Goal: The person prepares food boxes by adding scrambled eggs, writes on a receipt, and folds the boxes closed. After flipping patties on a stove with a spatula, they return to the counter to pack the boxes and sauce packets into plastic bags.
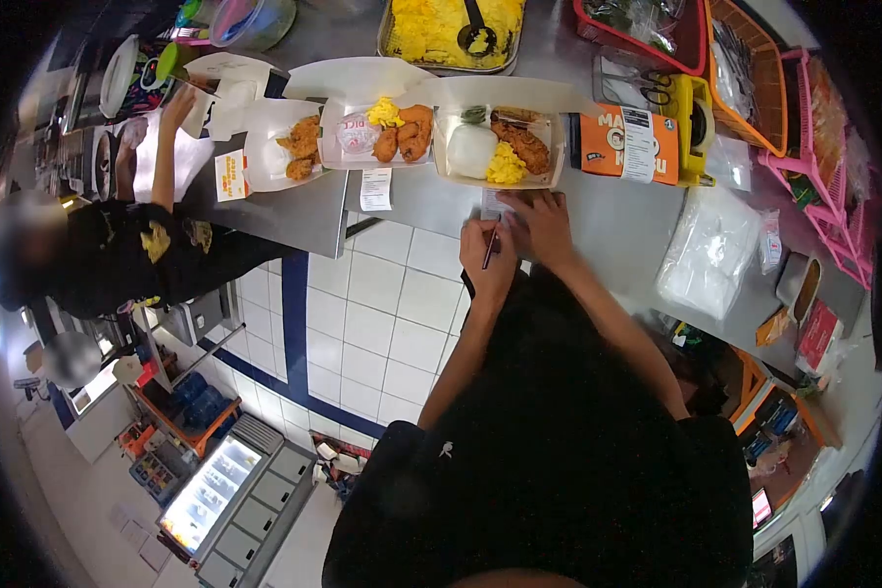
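My left hand (488,257) is closed around a pen (490,249) at the counter's front edge. Its tip is near a small printed receipt (493,203), partly hidden by my hands. My right hand (542,223) lies with its fingers stretched out on the counter beside the receipt. Just beyond it stands an open meal box (559,147) with white rice (471,149), yellow scrambled egg (506,165) and fried chicken (521,145).
More open boxes with fried pieces (412,134) stand to the left, a receipt (375,189) before one. A closed orange box (608,147), tape dispenser (697,127) and plastic bags (710,250) lie right. An egg tray (431,29) sits behind. A co-worker (108,245) reaches in at left.
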The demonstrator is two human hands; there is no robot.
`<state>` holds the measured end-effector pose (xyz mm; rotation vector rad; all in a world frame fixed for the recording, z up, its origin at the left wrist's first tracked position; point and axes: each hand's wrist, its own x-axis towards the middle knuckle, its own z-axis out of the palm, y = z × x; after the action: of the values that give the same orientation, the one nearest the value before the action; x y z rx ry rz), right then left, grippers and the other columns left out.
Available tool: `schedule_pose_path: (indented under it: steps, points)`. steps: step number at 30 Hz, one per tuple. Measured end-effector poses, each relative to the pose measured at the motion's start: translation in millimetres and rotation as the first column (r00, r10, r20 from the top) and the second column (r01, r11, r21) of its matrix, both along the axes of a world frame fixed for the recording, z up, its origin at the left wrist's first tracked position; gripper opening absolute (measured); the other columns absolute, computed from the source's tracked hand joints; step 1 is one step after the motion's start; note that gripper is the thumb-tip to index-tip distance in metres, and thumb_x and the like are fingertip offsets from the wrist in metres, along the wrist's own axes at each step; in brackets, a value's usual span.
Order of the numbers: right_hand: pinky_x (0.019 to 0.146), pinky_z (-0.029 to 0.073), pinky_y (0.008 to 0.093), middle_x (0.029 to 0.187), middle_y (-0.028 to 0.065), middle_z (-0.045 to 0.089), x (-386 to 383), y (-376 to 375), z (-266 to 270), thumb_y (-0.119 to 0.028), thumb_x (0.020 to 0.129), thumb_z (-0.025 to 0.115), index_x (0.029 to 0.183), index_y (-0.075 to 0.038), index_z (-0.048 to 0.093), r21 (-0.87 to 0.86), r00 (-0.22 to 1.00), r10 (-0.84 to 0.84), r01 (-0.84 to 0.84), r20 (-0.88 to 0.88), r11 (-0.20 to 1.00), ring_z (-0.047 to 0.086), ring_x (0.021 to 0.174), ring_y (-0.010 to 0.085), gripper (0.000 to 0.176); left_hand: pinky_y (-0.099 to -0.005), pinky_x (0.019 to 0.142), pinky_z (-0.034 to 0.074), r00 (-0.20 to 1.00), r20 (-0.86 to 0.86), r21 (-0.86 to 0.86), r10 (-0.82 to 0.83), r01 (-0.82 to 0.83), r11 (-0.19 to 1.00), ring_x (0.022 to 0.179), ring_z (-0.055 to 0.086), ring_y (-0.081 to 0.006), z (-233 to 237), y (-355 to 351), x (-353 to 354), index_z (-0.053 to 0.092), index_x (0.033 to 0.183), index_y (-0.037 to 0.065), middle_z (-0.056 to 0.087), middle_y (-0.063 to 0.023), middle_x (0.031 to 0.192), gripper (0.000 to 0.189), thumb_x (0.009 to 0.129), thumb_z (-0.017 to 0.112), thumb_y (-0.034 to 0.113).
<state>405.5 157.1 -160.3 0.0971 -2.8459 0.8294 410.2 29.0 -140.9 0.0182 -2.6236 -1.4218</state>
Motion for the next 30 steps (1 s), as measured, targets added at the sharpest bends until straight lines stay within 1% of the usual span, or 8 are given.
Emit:
schedule_pose_path:
  steps: [12,14,16,20,22,24,28,30]
  points:
    - [0.090,0.038,0.0457,0.106,0.0103,0.060,-1,0,7,-0.024,0.087,0.063,0.124,-0.026,0.064,0.010,1.000,0.017,-0.017,-0.002,1.000,0.054,0.105,0.0290,0.037,-0.0341,0.063,0.048,0.995,-0.078,0.044,-0.062,0.065,0.997,0.068,0.058,-0.0261,8,-2,-7,0.055,0.088,0.000,0.056,-0.0129,0.077,0.008,0.086,0.062,0.003]
    - [0.091,0.038,0.0461,0.108,0.0105,0.060,-1,-1,19,-0.023,0.086,0.063,0.124,-0.025,0.063,-0.056,0.999,0.017,-0.014,0.046,0.998,0.054,0.107,0.0299,0.038,-0.0355,0.068,0.048,0.981,0.122,0.184,0.152,-0.173,0.967,0.074,0.058,-0.0299,12,-17,-16,0.055,0.094,0.000,0.057,-0.0151,0.082,0.007,0.090,0.059,0.004]
    - [0.090,0.039,0.0449,0.105,0.0105,0.061,2,-1,25,-0.022,0.087,0.063,0.121,-0.021,0.063,0.044,1.000,0.016,-0.017,0.017,0.999,0.056,0.104,0.0304,0.035,-0.0388,0.075,0.046,0.985,-0.143,-0.158,0.097,-0.120,0.980,0.085,0.057,-0.0331,11,-44,-36,0.056,0.100,0.001,0.057,-0.0170,0.091,0.009,0.093,0.055,0.006]
    - [0.083,0.043,0.0416,0.102,0.0117,0.060,-7,10,59,-0.013,0.085,0.064,0.109,-0.007,0.062,-0.238,0.996,-0.078,0.066,-0.040,0.969,0.057,0.097,0.0302,0.025,-0.0445,0.081,0.043,0.993,-0.109,-0.513,-0.053,-0.011,0.858,0.095,0.054,-0.0358,22,-73,-69,0.058,0.109,0.005,0.057,-0.0163,0.099,0.024,0.086,0.053,0.001]
    - [0.084,0.044,0.0435,0.100,0.0125,0.061,-28,21,93,-0.009,0.083,0.065,0.106,-0.005,0.060,-0.441,0.922,-0.381,0.315,-0.066,0.840,0.057,0.092,0.0335,0.024,-0.0448,0.083,0.042,0.986,-0.155,-0.481,-0.060,-0.023,0.876,0.096,0.054,-0.0344,19,-81,-73,0.059,0.116,0.005,0.058,-0.0160,0.101,0.034,0.083,0.054,0.002]
    - [0.085,0.045,0.0461,0.101,0.0139,0.062,-63,35,134,-0.004,0.081,0.063,0.112,-0.004,0.059,-0.236,0.803,-0.432,0.363,-0.412,0.901,0.059,0.091,0.0358,0.031,-0.0452,0.082,0.043,0.987,-0.156,-0.301,-0.032,-0.017,0.954,0.096,0.054,-0.0337,25,-86,-68,0.061,0.113,0.006,0.059,-0.0155,0.101,0.030,0.084,0.054,0.002]
    - [0.086,0.048,0.0467,0.101,0.0165,0.065,-117,59,164,-0.005,0.081,0.059,0.121,-0.008,0.057,-0.107,0.824,-0.170,0.133,-0.541,0.985,0.062,0.092,0.0385,0.040,-0.0468,0.083,0.047,0.953,0.281,0.217,-0.113,0.051,0.975,0.100,0.056,-0.0356,41,-51,-33,0.059,0.108,0.003,0.059,-0.0150,0.101,0.023,0.087,0.061,0.011]
    - [0.086,0.050,0.0470,0.102,0.0168,0.067,-122,59,162,-0.008,0.081,0.056,0.126,-0.014,0.057,0.012,0.998,-0.008,0.007,0.056,1.000,0.063,0.097,0.0379,0.045,-0.0472,0.086,0.047,0.968,0.134,0.007,-0.213,0.214,0.977,0.102,0.056,-0.0376,46,-36,-29,0.056,0.112,0.003,0.058,-0.0173,0.106,0.029,0.086,0.064,0.012]
